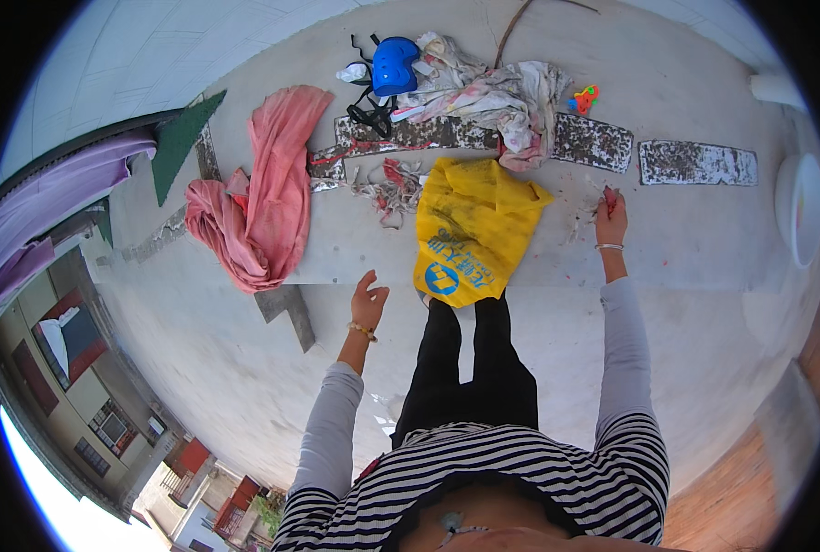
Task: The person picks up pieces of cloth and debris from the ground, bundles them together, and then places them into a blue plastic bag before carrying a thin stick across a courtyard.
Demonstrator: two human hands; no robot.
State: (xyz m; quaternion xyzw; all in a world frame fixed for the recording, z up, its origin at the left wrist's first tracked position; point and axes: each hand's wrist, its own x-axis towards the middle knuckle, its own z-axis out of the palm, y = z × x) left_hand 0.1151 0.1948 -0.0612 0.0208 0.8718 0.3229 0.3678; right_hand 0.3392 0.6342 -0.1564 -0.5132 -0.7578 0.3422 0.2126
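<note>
My right hand (pixel 610 224) is out to the right, its fingers closed on a small reddish scrap of cloth (pixel 610 195). Pale shreds (pixel 583 215) lie on the floor just left of it. Nothing shows in my left hand (pixel 369 304), which is held up left of my legs with fingers loosely bent and apart. Between the hands a yellow cloth bag (pixel 484 221) with blue markings covers my feet and lower legs. A tangle of whitish and red scraps (pixel 392 190) lies at the bag's left. The long pink cloth (pixel 281 175) is spread crumpled farther left.
At the back are a heap of stained white cloth (pixel 520 97), a blue pad (pixel 394 66) with black straps and a small orange toy (pixel 583 99). Dark patchy strips (pixel 695 163) cross the grey floor. A white basin (pixel 800 210) stands at the far right.
</note>
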